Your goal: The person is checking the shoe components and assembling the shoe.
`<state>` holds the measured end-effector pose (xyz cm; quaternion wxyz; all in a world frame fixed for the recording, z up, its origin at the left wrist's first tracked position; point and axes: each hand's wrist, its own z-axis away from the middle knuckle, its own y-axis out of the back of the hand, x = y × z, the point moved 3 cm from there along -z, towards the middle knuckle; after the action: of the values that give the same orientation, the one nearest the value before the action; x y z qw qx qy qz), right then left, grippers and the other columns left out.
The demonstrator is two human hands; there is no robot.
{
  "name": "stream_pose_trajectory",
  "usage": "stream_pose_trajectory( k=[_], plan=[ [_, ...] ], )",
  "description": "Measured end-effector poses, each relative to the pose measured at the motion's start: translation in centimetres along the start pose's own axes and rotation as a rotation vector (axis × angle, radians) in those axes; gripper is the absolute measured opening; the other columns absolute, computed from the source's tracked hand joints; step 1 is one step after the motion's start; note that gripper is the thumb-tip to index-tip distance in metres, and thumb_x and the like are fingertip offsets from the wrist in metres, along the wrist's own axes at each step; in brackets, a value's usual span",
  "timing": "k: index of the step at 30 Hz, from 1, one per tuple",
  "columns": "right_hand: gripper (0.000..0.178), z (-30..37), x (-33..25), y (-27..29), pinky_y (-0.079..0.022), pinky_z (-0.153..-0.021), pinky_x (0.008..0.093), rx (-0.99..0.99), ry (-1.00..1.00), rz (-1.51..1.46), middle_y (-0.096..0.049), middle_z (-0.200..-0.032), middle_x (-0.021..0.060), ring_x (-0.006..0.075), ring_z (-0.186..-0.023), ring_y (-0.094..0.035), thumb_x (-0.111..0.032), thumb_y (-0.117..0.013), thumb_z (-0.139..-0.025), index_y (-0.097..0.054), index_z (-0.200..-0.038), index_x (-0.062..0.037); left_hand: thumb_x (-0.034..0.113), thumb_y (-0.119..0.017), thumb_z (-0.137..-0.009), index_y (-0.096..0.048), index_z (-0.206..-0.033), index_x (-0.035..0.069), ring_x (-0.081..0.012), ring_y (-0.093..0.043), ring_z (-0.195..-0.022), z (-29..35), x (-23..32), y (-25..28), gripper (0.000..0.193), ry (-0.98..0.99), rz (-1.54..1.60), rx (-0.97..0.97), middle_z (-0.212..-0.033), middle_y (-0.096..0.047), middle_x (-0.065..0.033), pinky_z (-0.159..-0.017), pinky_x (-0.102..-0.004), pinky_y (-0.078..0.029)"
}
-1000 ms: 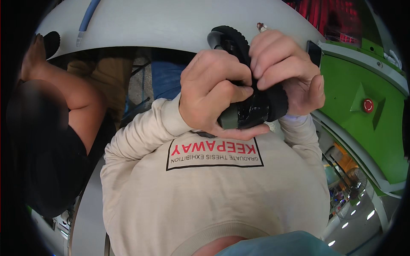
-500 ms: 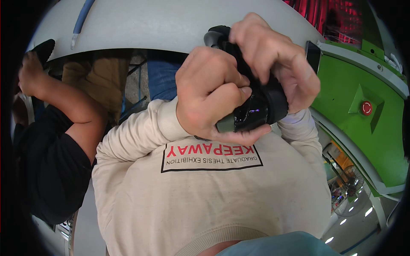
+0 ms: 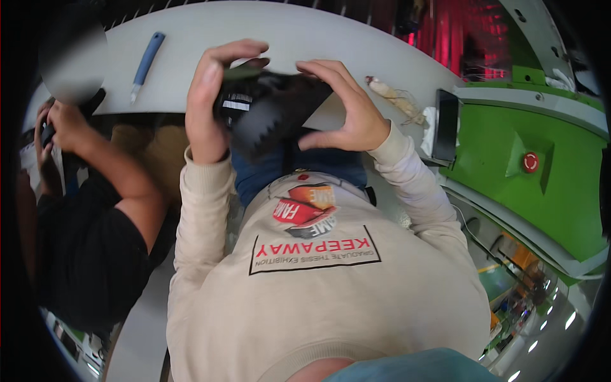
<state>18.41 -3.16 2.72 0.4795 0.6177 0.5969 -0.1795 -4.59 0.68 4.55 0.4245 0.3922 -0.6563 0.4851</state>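
Note:
A black object [image 3: 273, 118] with a dark green end and a white label is held up over the table's near edge; motion blurs it, and I cannot tell its kind. My left hand [image 3: 209, 105] grips its left side, fingers over the top and the palm along the side. At its right, my right hand [image 3: 353, 111] has fingers and thumb spread wide apart. Those fingertips overlap the object's upper right corner, and whether they touch is unclear.
On the white table [image 3: 254, 25] lie a blue-handled tool [image 3: 150, 57] and a pale stringy bundle [image 3: 394, 95]. A dark phone [image 3: 445, 124] rests by a green machine panel with a red button [image 3: 530, 162]. A co-worker's arm [image 3: 118, 165] is close on my left.
The black object has moved left and away from my chest, and turned to show its label. My right hand has come off it and spread; my left has shifted to its side.

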Motion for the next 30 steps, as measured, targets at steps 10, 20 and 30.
stream_pose_trajectory(
  k=[10,20,30],
  plan=[
    [0.055,-0.6,1.5,1.8,-0.058,-0.094,0.0422,0.062,0.172,0.507,-0.073,-0.13,0.0087,0.0347,-0.116,-0.07,-0.008,-0.097,-0.07,-0.079,-0.122,-0.0141,0.039,-0.086,-0.095,-0.065,-0.149,0.005,-0.0262,-0.061,-0.138,-0.2,-3.5,1.6,0.068,-0.274,-0.788,-0.135,-0.141,-0.066,-0.0102,-0.115,-0.0376,-0.048],
    [0.044,-2.0,-0.5,0.3,-0.053,-0.101,0.039,0.028,0.125,0.513,-0.078,-0.133,0.0103,0.0317,-0.122,-0.07,-0.005,-0.097,-0.072,-0.081,-0.113,-0.0079,0.042,-0.102,-0.071,-0.051,-0.159,-0.002,-0.0433,-0.065,-0.129,-0.3,-3.0,1.5,0.11,-0.264,-0.782,-0.2,-0.143,-0.057,-0.0264,-0.109,-0.046,-0.054],
    [0.064,-2.4,-1.4,0.9,-0.057,-0.108,0.0359,0.059,-0.209,0.31,-0.08,-0.129,0.0131,0.0217,-0.125,-0.074,-0.012,-0.099,-0.081,-0.069,-0.136,-0.0009,0.033,-0.097,-0.072,-0.062,-0.148,-0.003,-0.0423,-0.066,-0.122,-0.7,-7.7,2.9,0.091,-0.9,-0.569,-0.044,-0.136,-0.06,-0.0264,-0.104,-0.0454,-0.056]
  ],
)
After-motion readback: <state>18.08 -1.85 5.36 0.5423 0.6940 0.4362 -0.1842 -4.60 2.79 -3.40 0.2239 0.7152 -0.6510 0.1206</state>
